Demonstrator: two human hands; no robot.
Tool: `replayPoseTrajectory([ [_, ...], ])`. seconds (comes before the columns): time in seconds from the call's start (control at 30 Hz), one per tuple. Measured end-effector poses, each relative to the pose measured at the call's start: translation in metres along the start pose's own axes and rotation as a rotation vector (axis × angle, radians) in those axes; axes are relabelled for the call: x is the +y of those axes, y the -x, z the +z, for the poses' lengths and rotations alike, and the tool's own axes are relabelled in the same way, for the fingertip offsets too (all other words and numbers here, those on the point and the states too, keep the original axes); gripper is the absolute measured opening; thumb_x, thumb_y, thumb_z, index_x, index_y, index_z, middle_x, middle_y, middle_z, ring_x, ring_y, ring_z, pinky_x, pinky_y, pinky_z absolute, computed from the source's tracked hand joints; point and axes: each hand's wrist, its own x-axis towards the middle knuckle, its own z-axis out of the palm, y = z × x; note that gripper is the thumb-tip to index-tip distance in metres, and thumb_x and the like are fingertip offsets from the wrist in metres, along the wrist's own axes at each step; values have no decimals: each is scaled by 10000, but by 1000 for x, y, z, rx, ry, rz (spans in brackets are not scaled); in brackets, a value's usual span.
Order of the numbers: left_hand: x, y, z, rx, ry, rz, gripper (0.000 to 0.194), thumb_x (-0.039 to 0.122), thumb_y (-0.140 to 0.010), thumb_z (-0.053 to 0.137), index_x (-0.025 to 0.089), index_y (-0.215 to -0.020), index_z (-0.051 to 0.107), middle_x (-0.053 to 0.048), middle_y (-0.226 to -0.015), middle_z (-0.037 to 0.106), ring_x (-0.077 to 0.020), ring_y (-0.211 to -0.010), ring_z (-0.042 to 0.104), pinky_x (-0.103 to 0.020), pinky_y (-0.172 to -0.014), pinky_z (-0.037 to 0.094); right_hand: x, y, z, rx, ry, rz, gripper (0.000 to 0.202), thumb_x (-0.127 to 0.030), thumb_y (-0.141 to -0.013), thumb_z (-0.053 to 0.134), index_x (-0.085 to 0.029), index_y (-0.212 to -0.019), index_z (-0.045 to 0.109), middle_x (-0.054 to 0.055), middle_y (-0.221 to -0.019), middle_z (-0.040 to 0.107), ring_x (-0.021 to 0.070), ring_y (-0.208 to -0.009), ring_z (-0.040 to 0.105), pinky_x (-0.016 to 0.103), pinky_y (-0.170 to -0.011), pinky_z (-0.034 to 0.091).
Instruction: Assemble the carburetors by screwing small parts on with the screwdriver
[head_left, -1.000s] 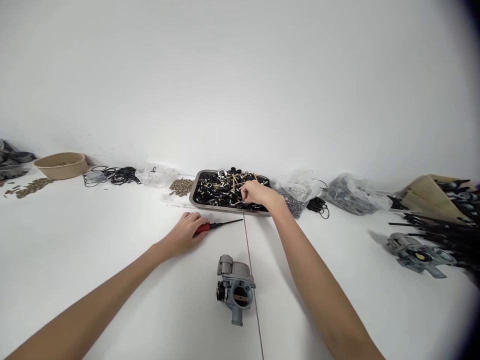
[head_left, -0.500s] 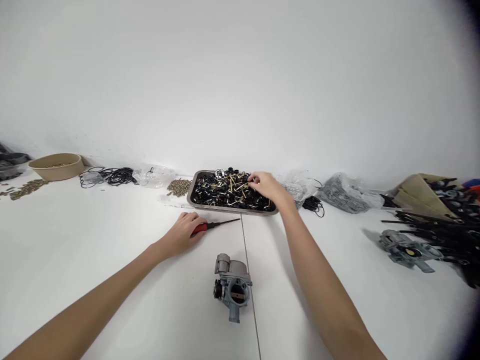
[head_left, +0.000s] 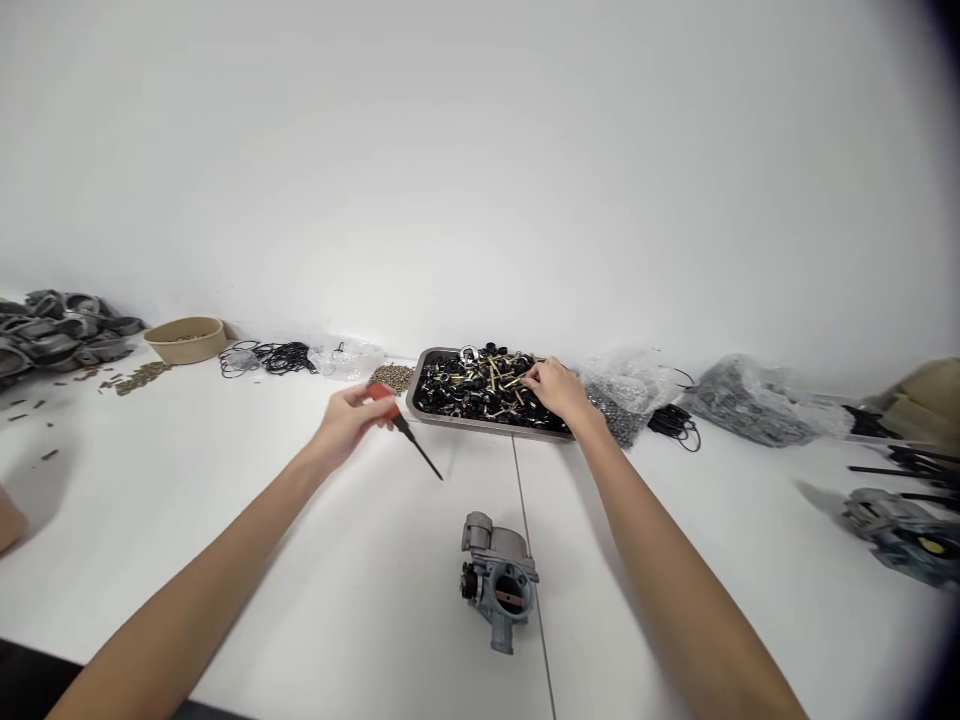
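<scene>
My left hand (head_left: 351,425) grips the red handle of a screwdriver (head_left: 384,400), lifted over the white table with its dark shaft slanting down to the right. Over the right part of a metal tray (head_left: 480,428), my right hand (head_left: 556,388) has its fingertips closed together at a heap of black and brass-coloured parts (head_left: 480,385); whatever they pinch is too small to make out. A grey metal carburetor (head_left: 501,580) rests on the table nearer to me, between my forearms.
Brass bits (head_left: 394,377) lie left of the tray, then plastic bags, black rings (head_left: 281,357), a beige bowl (head_left: 186,342) and grey castings (head_left: 60,330). Bagged parts (head_left: 757,398) and another carburetor (head_left: 900,535) are at the right. A wall stands behind.
My left hand has lifted the screwdriver off the table and tilted its tip downward. My right hand remains at the tray's parts. The view has shifted left, showing more castings.
</scene>
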Motion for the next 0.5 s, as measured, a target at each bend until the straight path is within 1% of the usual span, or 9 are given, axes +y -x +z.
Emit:
replayPoseTrajectory([
  [0.07,13,-9,-22,113,104,43,290,308,-673,807,107,-790,634,-32,-661,615,-93,-431,478,-294,-452,467,-1,0,0,-1,7,-14,248,-321,-976,509,-163,-1008,697,135,-1134,598,262,-968,635,325,-815,450],
  [0.13,19,-17,-47,229,150,87,260,294,-703,770,115,-769,593,-49,-719,632,-100,-424,490,-298,-420,464,-2,1,0,0,17,-25,259,-314,-983,493,-159,-1021,697,141,-1141,598,260,-953,640,325,-806,451],
  [0.2,17,-24,-69,362,173,121,227,260,-709,739,120,-761,567,-57,-731,638,-123,-454,538,-316,-449,498,-2,2,-1,1,30,-32,266,-306,-986,486,-152,-1034,697,148,-1148,599,264,-952,641,329,-799,452],
  [0.27,9,-29,-86,478,176,138,207,234,-702,715,128,-767,550,-44,-695,628,-132,-453,549,-325,-461,515,-3,3,-1,2,41,-32,264,-301,-983,493,-148,-1035,701,153,-1147,606,270,-955,643,331,-793,451],
  [0.37,-6,-34,-101,594,161,150,194,210,-691,683,141,-775,523,-14,-637,608,-121,-404,518,-318,-428,507,-2,2,-2,8,47,-9,257,-327,-973,518,-167,-1008,717,139,-1125,631,269,-948,649,329,-774,452],
  [0.43,-13,-35,-105,654,155,161,181,195,-683,661,149,-768,508,3,-606,593,-119,-383,505,-319,-414,506,-1,1,-2,16,43,15,266,-375,-964,535,-191,-984,727,121,-1097,652,266,-937,653,326,-755,454],
  [0.5,-16,-36,-106,694,153,176,171,187,-676,647,155,-758,500,14,-588,580,-125,-379,507,-327,-415,512,-1,0,-1,22,42,36,275,-412,-951,553,-204,-959,733,110,-1057,671,262,-916,657,322,-736,455],
])
